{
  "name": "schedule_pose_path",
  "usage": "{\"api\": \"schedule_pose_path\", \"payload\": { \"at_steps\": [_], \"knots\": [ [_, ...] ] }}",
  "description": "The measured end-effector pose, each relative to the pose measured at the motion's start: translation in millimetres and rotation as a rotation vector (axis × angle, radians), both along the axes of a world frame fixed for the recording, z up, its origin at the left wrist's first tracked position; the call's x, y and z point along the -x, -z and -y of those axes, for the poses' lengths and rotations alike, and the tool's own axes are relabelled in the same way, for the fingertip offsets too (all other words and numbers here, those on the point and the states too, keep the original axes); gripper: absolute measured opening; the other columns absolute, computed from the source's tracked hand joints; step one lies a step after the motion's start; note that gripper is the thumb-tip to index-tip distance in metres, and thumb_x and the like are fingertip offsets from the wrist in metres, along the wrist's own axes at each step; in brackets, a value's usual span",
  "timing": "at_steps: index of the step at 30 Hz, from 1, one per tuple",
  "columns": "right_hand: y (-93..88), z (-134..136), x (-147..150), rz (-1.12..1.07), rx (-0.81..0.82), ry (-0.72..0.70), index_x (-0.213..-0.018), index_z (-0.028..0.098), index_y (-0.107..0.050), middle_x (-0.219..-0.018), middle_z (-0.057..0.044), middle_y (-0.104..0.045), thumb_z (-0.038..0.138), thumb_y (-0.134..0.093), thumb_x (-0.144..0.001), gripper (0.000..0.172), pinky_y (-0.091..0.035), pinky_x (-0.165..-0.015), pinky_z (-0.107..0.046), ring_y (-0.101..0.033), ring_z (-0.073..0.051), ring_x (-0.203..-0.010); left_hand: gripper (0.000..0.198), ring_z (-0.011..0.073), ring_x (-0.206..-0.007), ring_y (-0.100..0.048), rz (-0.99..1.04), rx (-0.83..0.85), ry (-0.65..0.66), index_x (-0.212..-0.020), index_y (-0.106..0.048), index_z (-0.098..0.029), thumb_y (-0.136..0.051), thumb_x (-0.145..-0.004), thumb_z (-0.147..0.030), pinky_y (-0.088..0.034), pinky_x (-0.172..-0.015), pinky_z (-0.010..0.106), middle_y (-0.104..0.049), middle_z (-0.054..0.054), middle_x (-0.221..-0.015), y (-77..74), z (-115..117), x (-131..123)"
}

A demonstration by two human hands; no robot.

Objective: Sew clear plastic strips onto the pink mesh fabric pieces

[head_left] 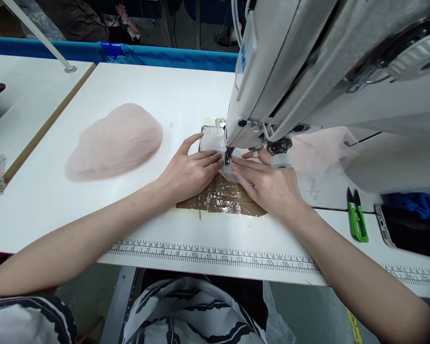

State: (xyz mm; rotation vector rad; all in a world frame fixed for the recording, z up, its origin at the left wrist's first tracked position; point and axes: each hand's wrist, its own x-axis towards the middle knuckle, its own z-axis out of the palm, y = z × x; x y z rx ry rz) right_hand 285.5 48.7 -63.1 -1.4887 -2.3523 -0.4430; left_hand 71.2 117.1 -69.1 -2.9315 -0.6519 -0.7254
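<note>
A white sewing machine (258, 105) reaches over the table from the upper right. Its presser foot (228, 156) is down near a small piece of sheer pale fabric (231, 176). To the left of the foot, my left hand (195, 172) lies flat, fingers stretched toward the needle area and thumb spread. From the right, my right hand (272, 184) brings thumb and fingertips together at the fabric's edge beside the foot; the machine head hides part of its fingers. Brown sheeting under shiny clear tape (225, 196) covers the table below both hands.
A heap of sheer pink fabric (118, 141) lies left, and more pink fabric (322, 148) lies under the machine arm. Green thread snips (357, 215) and a phone (412, 229) are at right. A ruler strip (208, 255) lines the front edge. Another person's hand (127, 21) shows beyond.
</note>
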Motion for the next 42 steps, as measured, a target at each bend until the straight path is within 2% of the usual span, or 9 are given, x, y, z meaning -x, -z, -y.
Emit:
{"api": "schedule_pose_path", "payload": {
  "at_steps": [7, 17, 24, 30, 42],
  "knots": [
    [1.2, -1.5, 0.4, 0.002, -0.031, 0.001, -0.107, 0.019, -0.075, -0.099, -0.005, -0.078, 0.027, -0.052, -0.099, 0.026, -0.05, -0.079, -0.035, -0.067, -0.022, -0.09, 0.03, 0.0212, -0.11, -0.07, 0.003, -0.028, 0.001, -0.113, -0.071, -0.021, -0.044, -0.1, -0.016, -0.033, -0.117, 0.058, -0.074, 0.006, -0.114, 1.7, -0.2, -0.4],
    [-0.2, -0.6, 1.5, -0.025, 0.019, 0.013, -0.109, 0.021, -0.075, -0.102, -0.005, -0.077, 0.028, -0.051, -0.099, 0.027, -0.05, -0.083, -0.038, -0.066, -0.023, -0.093, 0.031, 0.0219, -0.108, -0.07, 0.017, -0.046, 0.0, -0.112, -0.071, -0.02, -0.043, -0.1, -0.016, -0.034, -0.116, 0.058, -0.074, 0.006, -0.112, 0.3, 0.3, -0.8],
    [1.4, -1.5, -1.2, 0.007, 0.024, 0.006, -0.112, 0.019, -0.074, -0.09, -0.006, -0.078, 0.023, -0.051, -0.098, 0.027, -0.05, -0.08, -0.036, -0.066, -0.024, -0.096, 0.03, 0.0227, -0.107, -0.071, 0.014, -0.058, 0.012, -0.114, -0.071, -0.018, -0.045, -0.099, -0.015, -0.032, -0.117, 0.058, -0.074, 0.007, -0.114, 0.9, 0.5, -0.9],
    [0.2, -0.6, -0.4, 0.006, 0.037, 0.002, -0.112, 0.019, -0.074, -0.085, -0.007, -0.078, 0.023, -0.051, -0.098, 0.027, -0.05, -0.082, -0.037, -0.066, -0.025, -0.096, 0.03, 0.0227, -0.108, -0.071, 0.015, -0.022, 0.002, -0.115, -0.07, -0.022, -0.046, -0.099, -0.016, -0.033, -0.116, 0.059, -0.073, 0.006, -0.115, -0.4, 1.2, -0.5],
    [-1.2, -0.7, 0.2, 0.051, -0.04, -0.01, -0.099, 0.02, -0.079, -0.074, -0.005, -0.076, 0.025, -0.05, -0.099, 0.029, -0.049, -0.081, -0.036, -0.067, -0.023, -0.086, 0.028, 0.0214, -0.106, -0.071, 0.008, -0.1, 0.01, -0.112, -0.07, -0.019, -0.045, -0.099, -0.015, -0.036, -0.115, 0.058, -0.074, 0.006, -0.113, -0.5, 0.9, -0.6]
  ]
}}
